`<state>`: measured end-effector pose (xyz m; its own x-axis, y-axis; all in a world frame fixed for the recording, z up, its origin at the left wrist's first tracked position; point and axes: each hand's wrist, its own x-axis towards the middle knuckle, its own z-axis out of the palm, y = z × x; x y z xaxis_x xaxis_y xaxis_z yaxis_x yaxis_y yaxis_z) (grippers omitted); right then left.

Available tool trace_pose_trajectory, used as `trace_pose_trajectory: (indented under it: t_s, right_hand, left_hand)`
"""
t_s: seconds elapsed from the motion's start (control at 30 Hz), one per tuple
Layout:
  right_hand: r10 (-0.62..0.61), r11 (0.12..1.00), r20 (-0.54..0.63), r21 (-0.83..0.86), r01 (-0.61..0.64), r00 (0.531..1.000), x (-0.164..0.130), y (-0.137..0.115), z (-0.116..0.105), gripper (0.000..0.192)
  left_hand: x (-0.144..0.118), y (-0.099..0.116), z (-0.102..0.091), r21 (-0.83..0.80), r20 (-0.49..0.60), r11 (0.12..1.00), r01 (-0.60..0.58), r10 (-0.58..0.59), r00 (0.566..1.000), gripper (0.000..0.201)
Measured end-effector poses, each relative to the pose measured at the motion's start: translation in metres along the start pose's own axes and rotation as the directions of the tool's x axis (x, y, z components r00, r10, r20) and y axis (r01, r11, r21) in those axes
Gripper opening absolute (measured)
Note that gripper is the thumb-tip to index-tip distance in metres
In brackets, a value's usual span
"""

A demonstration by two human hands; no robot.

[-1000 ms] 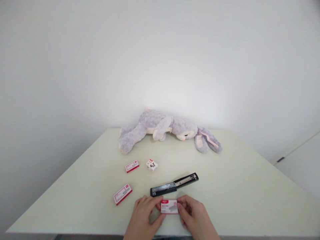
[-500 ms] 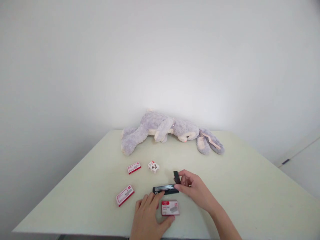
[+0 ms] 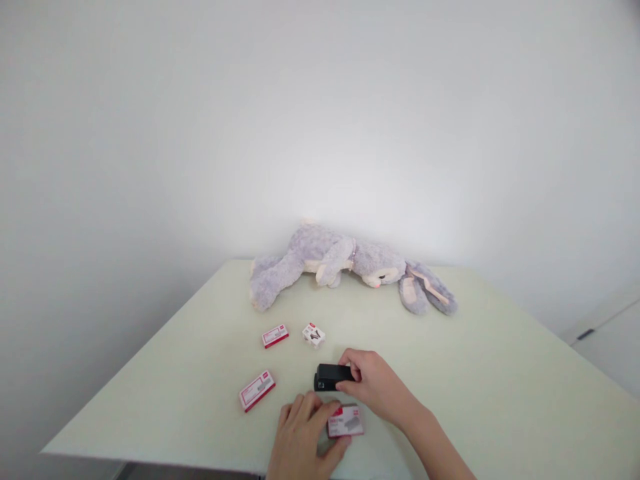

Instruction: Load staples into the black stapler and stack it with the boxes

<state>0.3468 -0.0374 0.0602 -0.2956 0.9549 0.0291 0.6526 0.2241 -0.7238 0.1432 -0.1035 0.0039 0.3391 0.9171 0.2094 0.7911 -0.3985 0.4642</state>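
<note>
Pale table (image 3: pixel 475 373) against white wall. Black stapler (image 3: pixel 330 377) lies near front edge; right hand (image 3: pixel 373 383) clasps its rear end. Just in front of stapler, left hand (image 3: pixel 305 437) pinches staple box (image 3: pixel 346 421). Stapler looks rigid, somewhat heavy: grip body sides. Box light, crushable. Plush rabbit (image 3: pixel 350 267) well behind stapler.

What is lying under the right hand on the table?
The right hand rests on the rear of the closed black stapler. Only the stapler's front end shows; its covered part cannot be seen.
</note>
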Motion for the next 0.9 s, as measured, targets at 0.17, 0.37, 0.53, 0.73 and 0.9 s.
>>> trace_pose_trajectory:
  t_s: [0.17, 0.37, 0.53, 0.73, 0.9]
  right_hand:
    - [0.025, 1.0, -0.047, -0.016, -0.026, 0.999, -0.003, 0.01, -0.001, 0.015]
    - [0.045, 0.999, -0.06, -0.02, -0.046, 0.997, -0.003, 0.014, 0.001, 0.015]
    - [0.073, 0.997, -0.089, -0.031, -0.076, 0.993, -0.006, 0.016, 0.003, 0.013]
    - [0.094, 0.995, -0.109, -0.028, -0.097, 0.99, -0.009, 0.018, 0.006, 0.012]
    - [0.098, 0.994, -0.124, -0.034, -0.103, 0.987, -0.009, 0.02, 0.008, 0.013]
  left_hand:
    - [-0.021, -0.03, -0.008, 0.156, -0.339, 0.967, 0.204, -0.142, 0.93, 0.03]
    - [-0.029, -0.079, -0.021, 0.116, -0.409, 0.969, 0.22, -0.155, 0.899, 0.032]
    - [-0.018, -0.104, -0.034, 0.114, -0.37, 0.962, 0.25, -0.192, 0.909, 0.053]
    - [0.011, -0.117, -0.045, 0.093, -0.297, 0.971, 0.22, -0.184, 0.937, 0.076]
    - [0.029, -0.12, -0.042, 0.019, -0.271, 0.993, 0.115, -0.106, 0.957, 0.085]
